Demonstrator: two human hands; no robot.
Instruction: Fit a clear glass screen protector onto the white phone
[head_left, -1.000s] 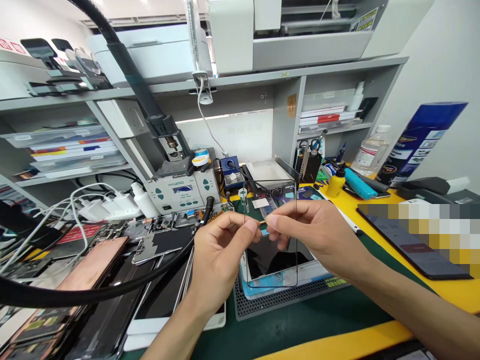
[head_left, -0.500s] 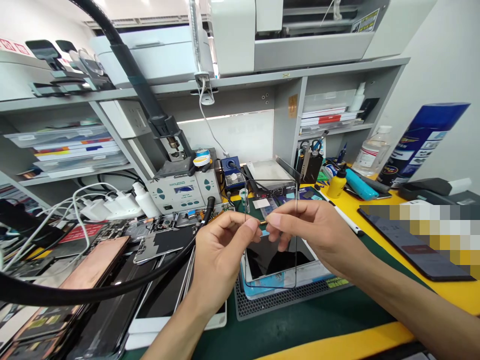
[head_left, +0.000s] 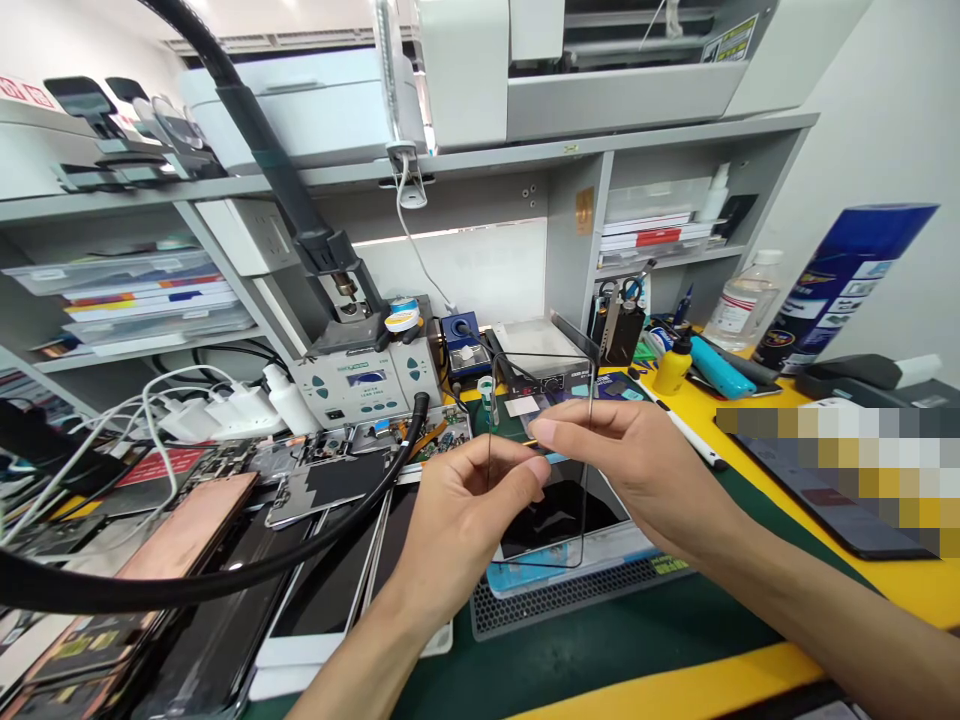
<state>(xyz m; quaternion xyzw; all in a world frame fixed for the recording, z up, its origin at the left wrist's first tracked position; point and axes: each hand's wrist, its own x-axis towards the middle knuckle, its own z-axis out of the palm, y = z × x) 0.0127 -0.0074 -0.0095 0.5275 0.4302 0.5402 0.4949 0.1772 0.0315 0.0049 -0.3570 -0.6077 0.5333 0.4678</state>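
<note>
In the head view, my left hand [head_left: 469,510] is closed, thumb and index finger brought together; what lies between them is hidden. My right hand [head_left: 630,450] pinches a small gold-coloured strip [head_left: 531,442], whose end shows by the thumb, just above my left fingertips. Around the fingers stands a thin black rectangular frame [head_left: 583,510], upright and slightly slanted; how it is held I cannot tell. Below and behind both hands lies a white-edged device with a dark screen [head_left: 592,510], on a blue-and-white box [head_left: 525,577].
A perforated dark mat [head_left: 555,605] lies under the box. Phones and circuit parts [head_left: 187,530] crowd the left, crossed by a thick black hose [head_left: 247,592]. Behind stands a grey rework station [head_left: 364,385]. A yellow bottle [head_left: 673,370] and a blue spray can [head_left: 844,280] stand right.
My left hand has shifted right, its thumb now lower and nearer my right fingertips. The thin black frame has tilted a little, its lower edge moving left. My right hand has barely moved.
</note>
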